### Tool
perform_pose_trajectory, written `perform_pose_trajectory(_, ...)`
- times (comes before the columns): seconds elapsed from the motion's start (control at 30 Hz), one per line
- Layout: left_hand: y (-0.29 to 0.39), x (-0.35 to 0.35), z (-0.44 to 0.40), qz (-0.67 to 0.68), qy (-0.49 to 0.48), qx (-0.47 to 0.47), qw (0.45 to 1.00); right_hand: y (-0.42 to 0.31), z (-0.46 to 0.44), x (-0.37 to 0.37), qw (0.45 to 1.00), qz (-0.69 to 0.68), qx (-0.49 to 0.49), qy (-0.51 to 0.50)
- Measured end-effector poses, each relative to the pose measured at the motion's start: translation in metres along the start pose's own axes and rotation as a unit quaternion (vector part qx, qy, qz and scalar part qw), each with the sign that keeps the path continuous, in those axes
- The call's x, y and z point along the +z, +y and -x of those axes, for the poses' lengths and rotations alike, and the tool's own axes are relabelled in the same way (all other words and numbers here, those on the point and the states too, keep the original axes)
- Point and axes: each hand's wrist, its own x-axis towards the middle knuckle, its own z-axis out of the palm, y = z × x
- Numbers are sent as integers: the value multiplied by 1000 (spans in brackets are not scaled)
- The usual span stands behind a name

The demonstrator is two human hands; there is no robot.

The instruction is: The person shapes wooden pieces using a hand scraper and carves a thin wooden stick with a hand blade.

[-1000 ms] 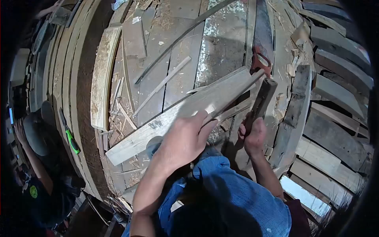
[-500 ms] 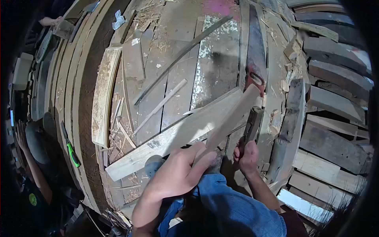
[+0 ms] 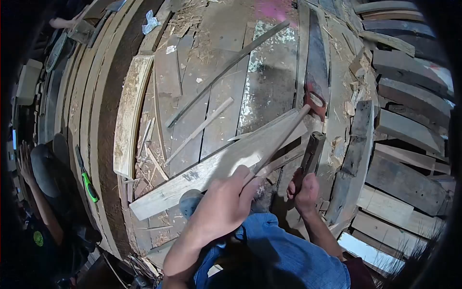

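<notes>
Head view: left hand, back uppermost, grasps a wooden strip. Right hand, forearm angled inward, clenches a dark bar.

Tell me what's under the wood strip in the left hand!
Under the wood strip, the pale board shows on both sides. The left hand hides the strip's near end, so what lies directly below there can't be seen.

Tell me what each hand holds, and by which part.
The left hand grips a thin wooden strip by its near end; the right hand grips a dark bar by its near end.
</notes>
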Motion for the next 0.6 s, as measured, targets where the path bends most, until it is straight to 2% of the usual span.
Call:
perform_pose_trajectory(0.27, 7, 3, 6, -205, 73, -53, 975, -2, -2, 2, 1000, 10, -15, 12)
perform_pose_trajectory(0.43, 8, 4, 8, -243, 130, -18, 961, 8, 1, -6, 1000, 24, -8, -9)
perform_pose_trajectory(0.6, 3, 13, 5, -282, 161, -24, 946, 6, 3, -7, 999, 35, 22, -17)
